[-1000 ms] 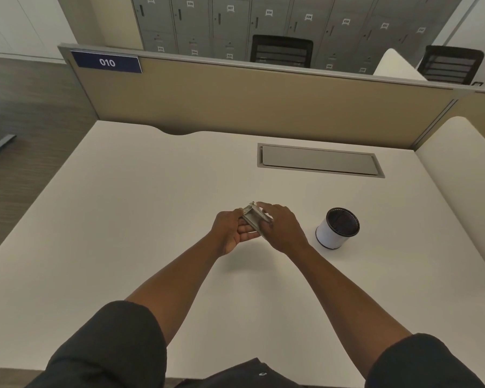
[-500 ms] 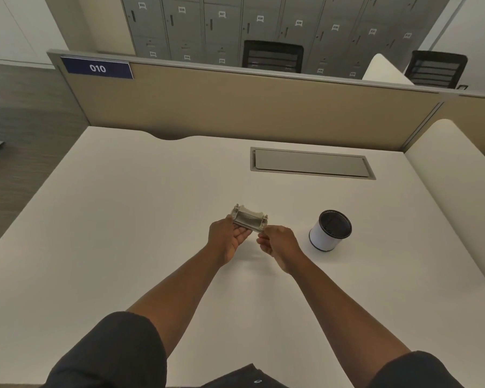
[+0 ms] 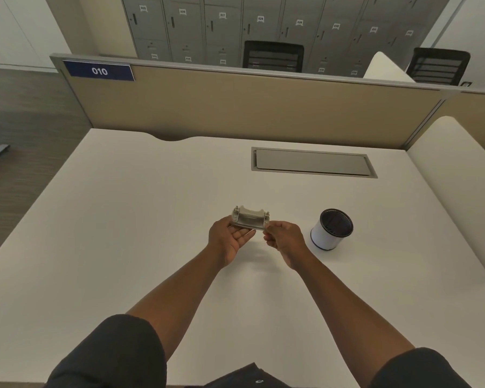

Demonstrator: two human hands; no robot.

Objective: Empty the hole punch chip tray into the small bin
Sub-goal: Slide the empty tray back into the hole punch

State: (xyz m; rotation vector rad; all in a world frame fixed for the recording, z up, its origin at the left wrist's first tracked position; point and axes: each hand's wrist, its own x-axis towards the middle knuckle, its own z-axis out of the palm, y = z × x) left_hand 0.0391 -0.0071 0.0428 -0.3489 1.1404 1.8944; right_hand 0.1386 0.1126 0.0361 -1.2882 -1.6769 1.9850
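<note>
A small grey metal hole punch (image 3: pixel 251 218) is held above the white desk (image 3: pixel 123 219), tilted with its underside toward me. My left hand (image 3: pixel 228 238) cradles its left end from below, palm up. My right hand (image 3: pixel 283 239) pinches its lower right corner with the fingertips. The small bin (image 3: pixel 331 230), a white cylinder with a black rim and dark inside, stands upright on the desk just right of my right hand. I cannot tell the chip tray apart from the punch body.
A grey cable flap (image 3: pixel 314 163) is set into the desk behind the bin. A beige partition (image 3: pixel 249 107) with a "010" sign closes the far edge. A white divider (image 3: pixel 459 175) borders the right side. Chairs and lockers stand beyond.
My right hand came off the top of the punch and now pinches its right end. The punch turned so its underside faces me, and rose slightly.
</note>
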